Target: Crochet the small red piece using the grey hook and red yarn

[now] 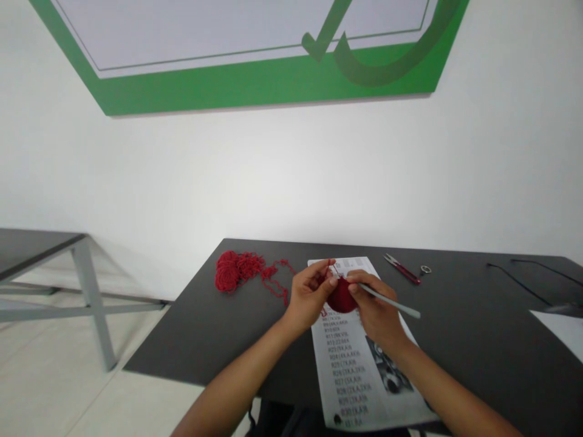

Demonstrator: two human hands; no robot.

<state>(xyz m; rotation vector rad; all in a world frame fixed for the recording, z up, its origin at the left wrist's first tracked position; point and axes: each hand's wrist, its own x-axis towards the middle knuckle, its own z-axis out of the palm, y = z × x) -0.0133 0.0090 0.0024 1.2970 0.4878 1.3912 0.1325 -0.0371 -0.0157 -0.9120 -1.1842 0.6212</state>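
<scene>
Between my two hands hangs a round red crocheted piece [342, 297], held above a printed sheet. My left hand [310, 292] pinches its left upper edge, with red yarn at the fingers. A crochet hook with a pale grey handle [394, 302] rests in my right hand [376, 309], its tip at the top of the red piece and its handle sticking out to the right. Loose red yarn [277, 285] lies on the table left of my hands, joined to a red ball of yarn [228, 271].
The printed sheet [337, 370] with text and a photo lies on the dark table [218, 328]. Red-handled thread snips [403, 270] and a small metal ring [426, 269] lie behind at the right. Eyeglasses [523, 282] and white paper [560, 331] are far right.
</scene>
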